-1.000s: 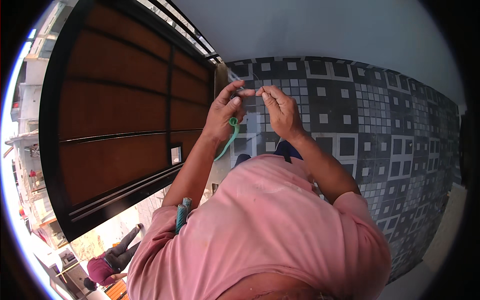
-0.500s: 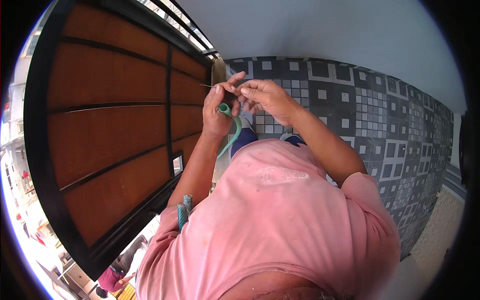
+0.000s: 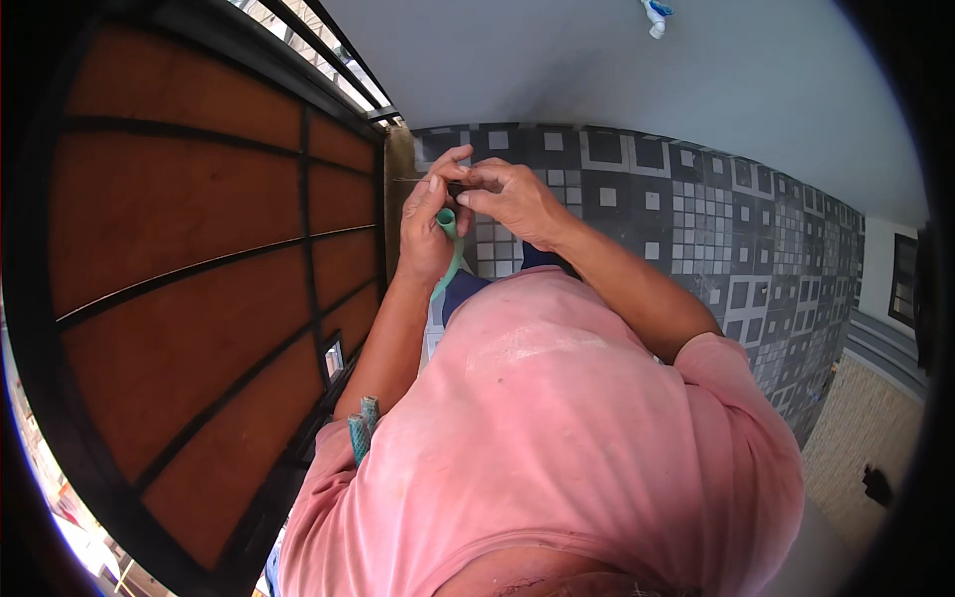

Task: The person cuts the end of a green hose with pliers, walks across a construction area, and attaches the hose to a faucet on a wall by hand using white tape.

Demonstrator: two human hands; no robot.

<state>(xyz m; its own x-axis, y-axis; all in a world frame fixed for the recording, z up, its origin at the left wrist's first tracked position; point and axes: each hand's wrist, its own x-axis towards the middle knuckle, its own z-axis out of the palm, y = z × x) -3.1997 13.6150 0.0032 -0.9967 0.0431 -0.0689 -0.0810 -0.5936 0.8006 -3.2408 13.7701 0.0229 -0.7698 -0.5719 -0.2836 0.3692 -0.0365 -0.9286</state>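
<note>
My left hand (image 3: 426,227) is closed around a light green hose (image 3: 447,221), whose open end faces up and whose length hangs below the palm. A thin wire (image 3: 406,180) sticks out leftward between its thumb and index finger. Close beside it, my right hand (image 3: 512,202) is closed in a pinch, with thumb and fingertips at the other end of the wire; that end is mostly hidden by the fingers. Tucked at the crook of my left arm are two cut ends of teal textured hose (image 3: 360,438).
To the left stands a large gate (image 3: 179,219) with brown panels and a black frame. A pale wall (image 3: 597,70) rises ahead, bearing a white tap (image 3: 655,20) with a blue handle. Patterned grey tiles (image 3: 716,209) cover the floor ahead and right.
My view has shifted, bringing the white tap into sight. The right thumb and fingers have drawn together around the wire; the left hand keeps the green hose.
</note>
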